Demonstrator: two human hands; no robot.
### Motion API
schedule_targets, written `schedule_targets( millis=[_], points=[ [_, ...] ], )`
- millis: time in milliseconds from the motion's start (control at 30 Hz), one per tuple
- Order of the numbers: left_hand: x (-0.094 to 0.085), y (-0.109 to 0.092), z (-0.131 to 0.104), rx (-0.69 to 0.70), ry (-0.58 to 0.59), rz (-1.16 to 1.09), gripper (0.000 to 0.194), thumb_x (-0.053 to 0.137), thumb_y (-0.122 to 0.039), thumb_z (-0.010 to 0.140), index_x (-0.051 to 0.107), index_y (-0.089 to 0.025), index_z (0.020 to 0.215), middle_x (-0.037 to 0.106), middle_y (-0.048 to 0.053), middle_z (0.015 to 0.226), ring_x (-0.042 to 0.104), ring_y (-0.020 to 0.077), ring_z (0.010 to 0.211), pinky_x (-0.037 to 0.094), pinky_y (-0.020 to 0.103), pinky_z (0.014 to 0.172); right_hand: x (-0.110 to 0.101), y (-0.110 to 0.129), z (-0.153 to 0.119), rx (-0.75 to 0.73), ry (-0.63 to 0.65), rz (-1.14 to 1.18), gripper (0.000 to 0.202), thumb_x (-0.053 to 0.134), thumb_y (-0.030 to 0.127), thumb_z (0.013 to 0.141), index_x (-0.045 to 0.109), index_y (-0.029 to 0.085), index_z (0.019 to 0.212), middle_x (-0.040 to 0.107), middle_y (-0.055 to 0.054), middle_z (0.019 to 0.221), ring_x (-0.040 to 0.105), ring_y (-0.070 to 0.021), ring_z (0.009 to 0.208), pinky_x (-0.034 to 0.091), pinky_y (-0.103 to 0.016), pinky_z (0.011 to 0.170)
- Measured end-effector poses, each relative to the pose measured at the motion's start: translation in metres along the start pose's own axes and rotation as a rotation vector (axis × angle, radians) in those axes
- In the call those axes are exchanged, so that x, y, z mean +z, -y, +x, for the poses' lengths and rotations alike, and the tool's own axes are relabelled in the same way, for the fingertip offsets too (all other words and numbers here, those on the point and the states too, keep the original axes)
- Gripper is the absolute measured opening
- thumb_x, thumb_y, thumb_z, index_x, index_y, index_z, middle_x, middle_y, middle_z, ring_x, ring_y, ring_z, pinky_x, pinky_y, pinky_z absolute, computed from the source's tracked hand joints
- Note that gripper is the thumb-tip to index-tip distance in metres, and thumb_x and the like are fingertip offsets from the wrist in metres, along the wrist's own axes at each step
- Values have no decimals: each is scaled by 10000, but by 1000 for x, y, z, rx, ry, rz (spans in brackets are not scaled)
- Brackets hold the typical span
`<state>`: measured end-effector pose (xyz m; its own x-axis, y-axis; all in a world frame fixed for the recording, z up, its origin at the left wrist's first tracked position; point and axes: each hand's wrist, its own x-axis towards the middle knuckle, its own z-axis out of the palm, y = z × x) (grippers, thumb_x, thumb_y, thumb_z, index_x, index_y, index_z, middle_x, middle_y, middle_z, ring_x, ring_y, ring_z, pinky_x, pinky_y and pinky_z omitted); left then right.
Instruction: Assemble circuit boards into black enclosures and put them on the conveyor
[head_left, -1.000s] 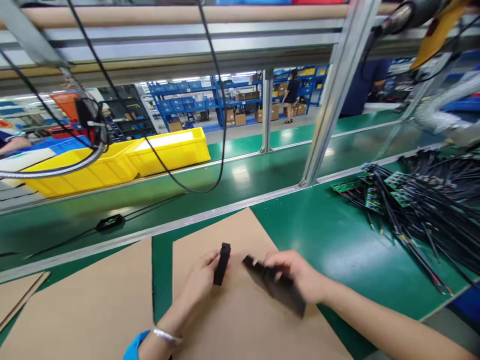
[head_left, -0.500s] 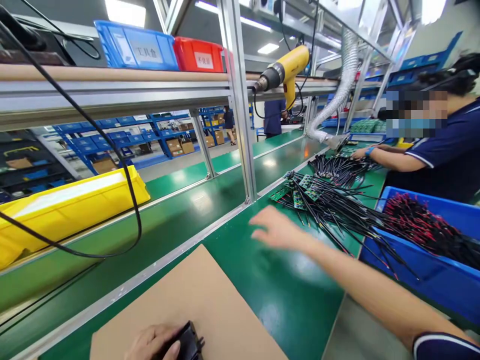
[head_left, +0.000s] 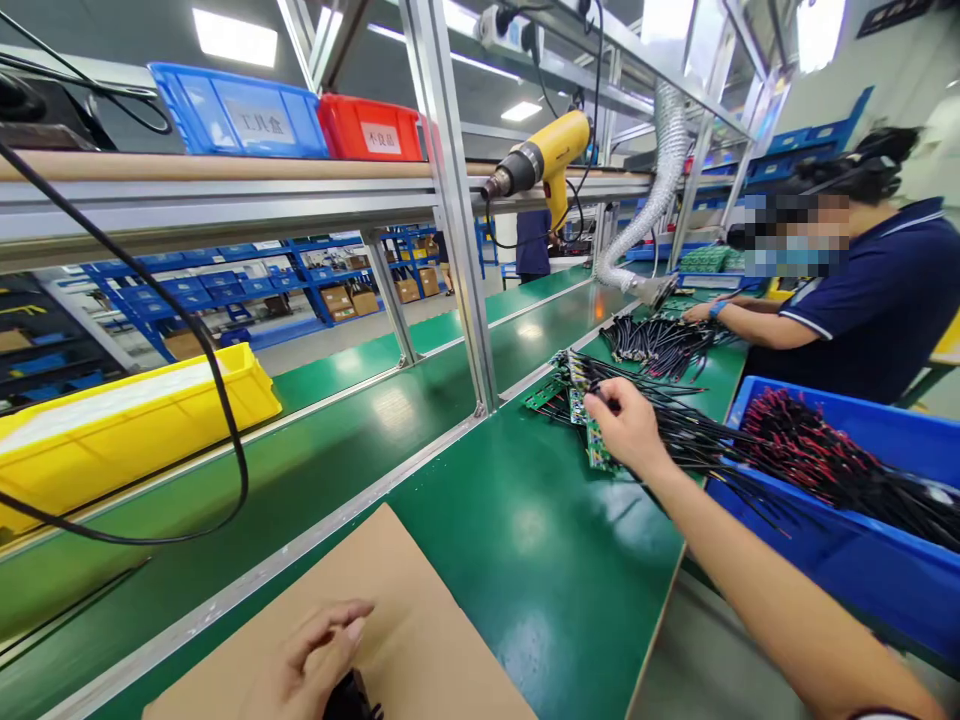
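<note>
My right hand is at the near edge of a heap of green circuit boards with black cables. Its fingers are closed on the dark leads of one circuit board, which hangs beside the fingertips. More black cables run from the heap toward the right. My left hand hovers at the bottom over a cardboard sheet, fingers stretched out and the thumb apart from them. Just below it lies a black plastic part, partly hidden by the hand and cut off by the frame edge.
A blue bin of red-tipped black cables stands right of the green bench. A co-worker works farther along. A yellow heat gun hangs above. A metal post rises behind the bench; a yellow bin sits left.
My right hand has moved right onto the heap and closed on a board's leads. My left hand has loosened from the black plastic part. The view has shifted slightly.
</note>
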<state>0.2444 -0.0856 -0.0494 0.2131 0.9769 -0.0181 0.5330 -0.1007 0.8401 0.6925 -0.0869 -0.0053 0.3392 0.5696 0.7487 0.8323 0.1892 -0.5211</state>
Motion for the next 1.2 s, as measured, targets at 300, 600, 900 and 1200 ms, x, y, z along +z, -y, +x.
schedule_targets(
  millis=[300, 600, 900, 1200],
  points=[
    [54, -107, 13, -12, 282, -715, 397, 739, -314, 722, 666, -174, 1086, 683, 99, 1092, 654, 260, 928, 525, 352, 818, 43, 136, -118, -893, 469, 465, 158, 519, 354, 877, 545, 198, 873, 664, -68, 1033, 564, -228, 1062, 430, -422, 879],
    [-47, -152, -30, 483, 263, -29, 498, 501, -42, 661, 741, -168, 1079, 725, 45, 941, 632, 236, 833, 482, 278, 735, -1, 166, -29, -543, 553, 442, 523, 563, 116, 771, 498, 174, 1287, 549, -125, 1283, 485, -268, 1206, 396, -446, 1018],
    [-51, -111, -30, 775, -279, -290, 277, 708, -211, 711, 731, -203, 987, 715, 52, 966, 651, 224, 906, 503, 299, 813, 55, 202, -38, -26, 1256, 1015, 222, 479, 378, 921, 566, 179, 969, 490, 49, 602, 473, -116, 508, 435, -235, 476],
    [13, -89, -53, 211, -18, -1041, 709, 655, -716, 710, 554, -235, 1222, 587, 123, 1270, 585, 318, 1137, 479, 457, 925, 48, 222, -54, -50, 820, 752, 170, 428, 294, 943, 541, 201, 855, 557, 9, 761, 519, -145, 685, 416, -263, 618]
  ],
)
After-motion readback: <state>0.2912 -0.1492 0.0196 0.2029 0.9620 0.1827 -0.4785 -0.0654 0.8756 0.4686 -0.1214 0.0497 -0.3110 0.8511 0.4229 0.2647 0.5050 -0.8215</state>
